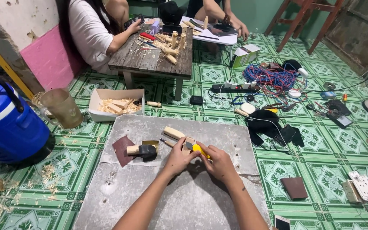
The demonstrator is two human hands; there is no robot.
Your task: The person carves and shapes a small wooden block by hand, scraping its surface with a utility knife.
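My left hand (179, 156) and my right hand (219, 162) meet over a grey board (218, 130) on the floor. The left hand grips a small pale wooden piece (188, 141). The right hand holds a yellow-handled knife (200, 150) whose blade lies against that wood. Just beyond them rests a longer wooden block (173, 133) with a pencil-like tool (167, 142) beside it. To the left lie a brown sandpaper sheet (122, 149) and a wooden piece with a black end (142, 150).
A blue cooler (9, 125) and a plastic pitcher (62, 108) stand at left, next to a cardboard box of wood shavings (116, 105). Two other people sit at a low wooden table (154, 53). Tangled blue cable (273, 79), a power strip (231, 88) and tools lie at right.
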